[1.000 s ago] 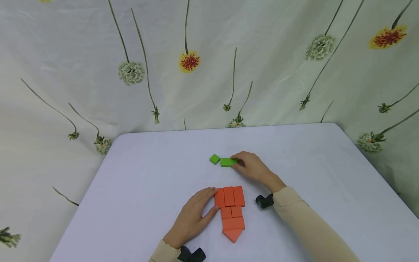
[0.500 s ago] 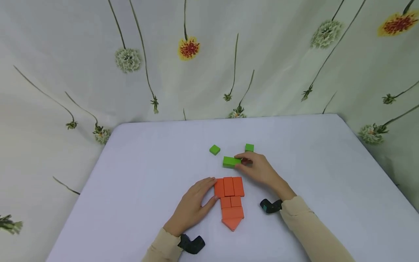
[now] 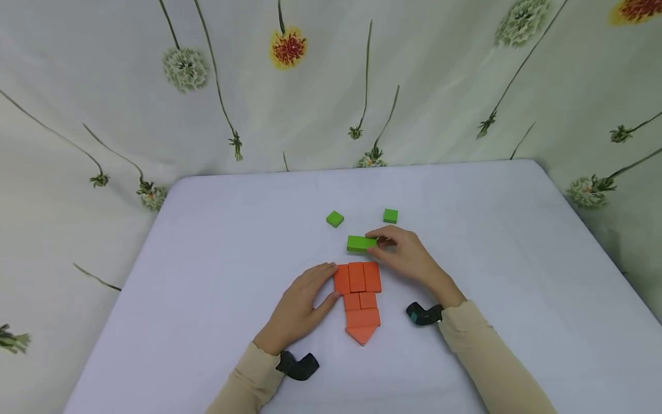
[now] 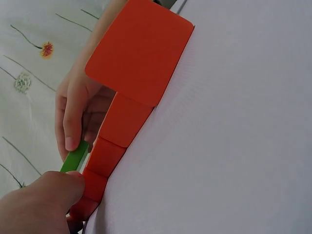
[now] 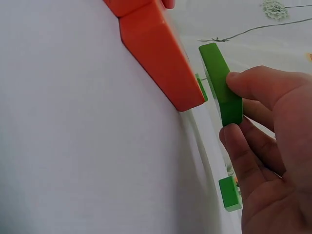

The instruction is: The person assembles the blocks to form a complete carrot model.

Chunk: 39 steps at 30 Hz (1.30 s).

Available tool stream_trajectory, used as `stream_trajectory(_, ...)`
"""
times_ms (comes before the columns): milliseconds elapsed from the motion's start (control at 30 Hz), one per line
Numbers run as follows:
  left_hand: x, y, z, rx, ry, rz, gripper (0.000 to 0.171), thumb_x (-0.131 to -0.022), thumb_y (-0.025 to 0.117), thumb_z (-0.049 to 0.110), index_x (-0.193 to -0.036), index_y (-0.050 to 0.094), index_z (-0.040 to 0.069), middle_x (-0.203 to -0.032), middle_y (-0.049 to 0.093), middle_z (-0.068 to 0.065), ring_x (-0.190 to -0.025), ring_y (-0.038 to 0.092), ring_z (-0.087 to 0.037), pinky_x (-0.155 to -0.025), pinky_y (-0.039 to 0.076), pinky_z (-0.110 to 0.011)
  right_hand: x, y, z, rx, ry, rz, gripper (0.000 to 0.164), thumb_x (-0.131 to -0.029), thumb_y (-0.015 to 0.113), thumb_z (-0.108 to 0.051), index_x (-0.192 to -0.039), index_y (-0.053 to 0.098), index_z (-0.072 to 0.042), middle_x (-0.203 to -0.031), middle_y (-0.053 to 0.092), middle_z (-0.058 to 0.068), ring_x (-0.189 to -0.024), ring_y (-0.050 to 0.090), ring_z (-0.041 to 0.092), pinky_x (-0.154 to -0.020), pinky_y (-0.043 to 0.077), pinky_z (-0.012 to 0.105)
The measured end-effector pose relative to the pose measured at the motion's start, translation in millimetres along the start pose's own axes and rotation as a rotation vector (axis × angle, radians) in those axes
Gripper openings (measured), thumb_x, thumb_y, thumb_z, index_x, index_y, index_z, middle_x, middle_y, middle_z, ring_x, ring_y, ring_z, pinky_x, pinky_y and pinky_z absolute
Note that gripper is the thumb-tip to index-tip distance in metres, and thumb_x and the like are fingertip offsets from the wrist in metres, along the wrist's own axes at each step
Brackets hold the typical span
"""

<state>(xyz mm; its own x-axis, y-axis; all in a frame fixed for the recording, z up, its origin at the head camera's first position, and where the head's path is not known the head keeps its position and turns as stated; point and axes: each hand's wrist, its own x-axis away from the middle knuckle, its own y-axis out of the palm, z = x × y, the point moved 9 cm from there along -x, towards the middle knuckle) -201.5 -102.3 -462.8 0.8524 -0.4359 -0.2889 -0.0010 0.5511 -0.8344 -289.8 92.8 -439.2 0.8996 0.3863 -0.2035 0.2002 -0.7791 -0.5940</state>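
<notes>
Orange blocks (image 3: 362,316) lie joined in an arrow-like shape: three upright rectangles on top, two small squares, a wider rectangle, then a triangle (image 3: 361,333) pointing toward the person. My left hand (image 3: 297,307) rests at the left side, its fingertips and thumb touching the upper-left orange block (image 3: 342,280). In my right hand (image 3: 408,256) a long green block (image 3: 358,244) is pinched by its right end, just beyond the top row. The right wrist view shows thumb on one face of this green block (image 5: 219,78) and fingers on the other side.
Farther back on the white table (image 3: 233,230) lie two small green blocks, one turned like a diamond (image 3: 335,219) and one square-on (image 3: 391,216). A flower-printed cloth (image 3: 320,103) hangs behind the table. Black wrist cameras, left (image 3: 298,366) and right (image 3: 424,314), sit beside the sleeves.
My right hand has brought the long green block nearer to the orange top row, uncovering the small green block behind. The left hand stays at the orange blocks. The head view has tilted.
</notes>
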Motion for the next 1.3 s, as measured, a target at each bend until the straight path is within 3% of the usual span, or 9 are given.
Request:
stream_trajectory(267, -1.7, -3.6, -2.2, 0.006, -0.007, -0.009, 0.055, -0.102, 0.066, 0.032, -0.15, 0.053, 0.009, -0.151, 0.056, -0.007, -0.144, 0.049, -0.024, -0.119, 0.043, -0.045, -3.5, 12.5, -2.2, 0.038, -0.02, -0.068, 0.03, -0.095, 0.075, -0.018, -0.123, 0.074, -0.01, -0.12, 0.073, 0.004, -0.101, 0.069, 0.019, -0.094, 0.059, 0.037)
stream_trajectory(800, -1.7, -2.1, -2.5, 0.01, -0.037, -0.033, 0.055, -0.102, 0.066, 0.033, -0.151, 0.052, 0.012, -0.153, 0.055, -0.005, -0.145, 0.048, -0.022, -0.119, 0.042, -0.044, -2.6, 23.1, 3.3, 0.056, -0.029, -0.114, 0.026, -0.096, 0.07, -0.013, -0.122, 0.073, -0.013, -0.122, 0.071, 0.002, -0.105, 0.067, 0.018, -0.098, 0.058, 0.037)
stream_trajectory(933, -1.1, -1.1, -3.1, 0.009, -0.045, -0.036, 0.056, -0.102, 0.066, 0.034, -0.151, 0.052, 0.013, -0.153, 0.055, -0.005, -0.145, 0.048, -0.022, -0.119, 0.042, -0.044, -3.0, 17.2, 0.1, 0.053, -0.049, -0.067, 0.028, -0.097, 0.069, -0.011, -0.124, 0.072, -0.01, -0.122, 0.071, 0.004, -0.106, 0.069, 0.02, -0.097, 0.059, 0.038)
stream_trajectory(1100, -1.0, -0.1, -2.6, 0.01, -0.041, -0.032, 0.056, -0.101, 0.066, 0.033, -0.151, 0.053, 0.012, -0.152, 0.055, -0.005, -0.145, 0.048, -0.022, -0.119, 0.043, -0.044, -5.8, -1.2, 0.4, 0.06, -0.043, 0.057, 0.03, -0.097, 0.068, -0.006, -0.127, 0.071, -0.006, -0.123, 0.07, 0.009, -0.109, 0.068, 0.026, -0.097, 0.059, 0.041)
stream_trajectory(1300, -1.1, -1.7, -1.0, 0.014, -0.02, -0.016, 0.055, -0.101, 0.068, 0.032, -0.15, 0.054, 0.011, -0.152, 0.056, -0.005, -0.144, 0.049, -0.022, -0.118, 0.044, -0.044, -13.1, -22.7, 6.1, 0.132, -0.038, 0.178, 0.035, -0.096, 0.069, -0.004, -0.131, 0.068, -0.003, -0.129, 0.067, 0.016, -0.109, 0.064, 0.033, -0.094, 0.059, 0.045)
